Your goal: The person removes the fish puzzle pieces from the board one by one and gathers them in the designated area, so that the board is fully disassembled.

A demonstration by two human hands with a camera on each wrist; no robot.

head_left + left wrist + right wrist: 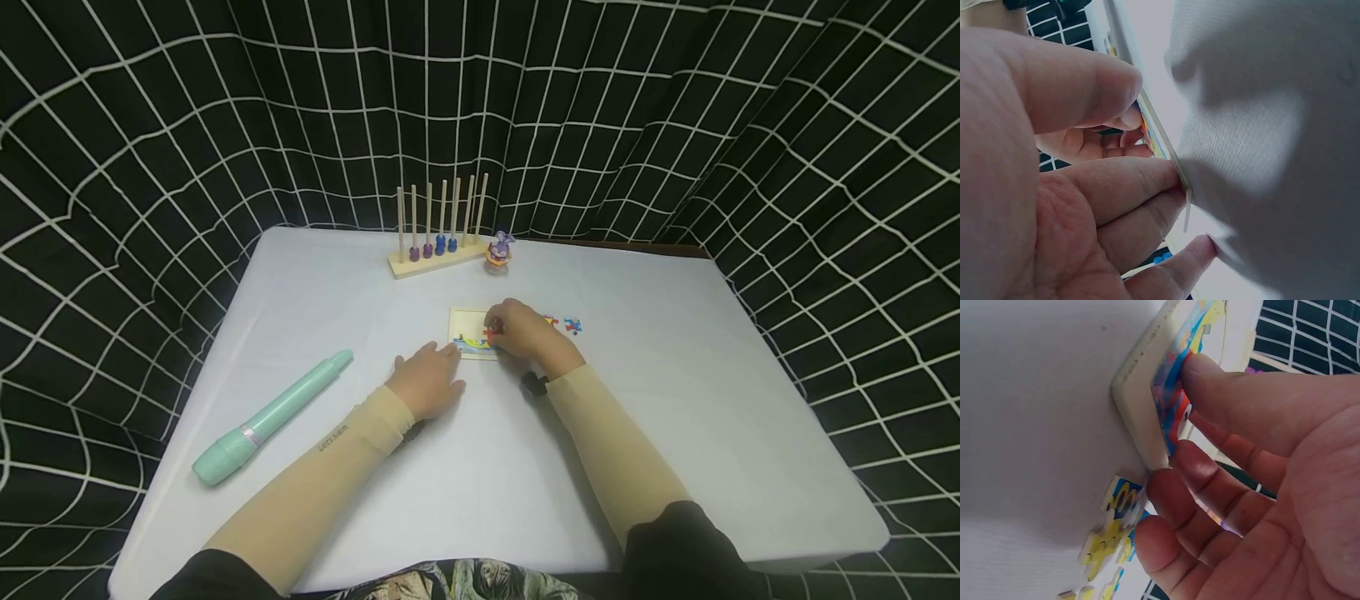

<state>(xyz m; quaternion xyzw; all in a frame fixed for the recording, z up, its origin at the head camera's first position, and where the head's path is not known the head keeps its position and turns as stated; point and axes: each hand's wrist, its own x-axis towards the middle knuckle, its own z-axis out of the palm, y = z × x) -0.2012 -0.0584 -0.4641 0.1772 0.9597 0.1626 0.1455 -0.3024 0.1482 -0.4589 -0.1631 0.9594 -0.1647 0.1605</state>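
A small wooden puzzle tray (468,310) lies on the white table, with joined colourful pieces (474,343) along its near side. At the tray's near left corner, my left hand (426,382) rests with its fingertips against the edge; the left wrist view shows them touching the tray's side. Over the tray's right part, my right hand (528,333) pinches a red and blue puzzle piece (1180,412) between thumb and fingers, down at the tray's corner. Loose puzzle pieces (1105,544) lie beside the tray, right of it in the head view.
Behind the tray stand a wooden peg rack (431,265) with purple and blue beads and a small purple figure (498,252). A mint-green, microphone-shaped object (281,410) lies at the left. Another loose piece (573,326) lies right of my right hand. Black grid cloth surrounds the table.
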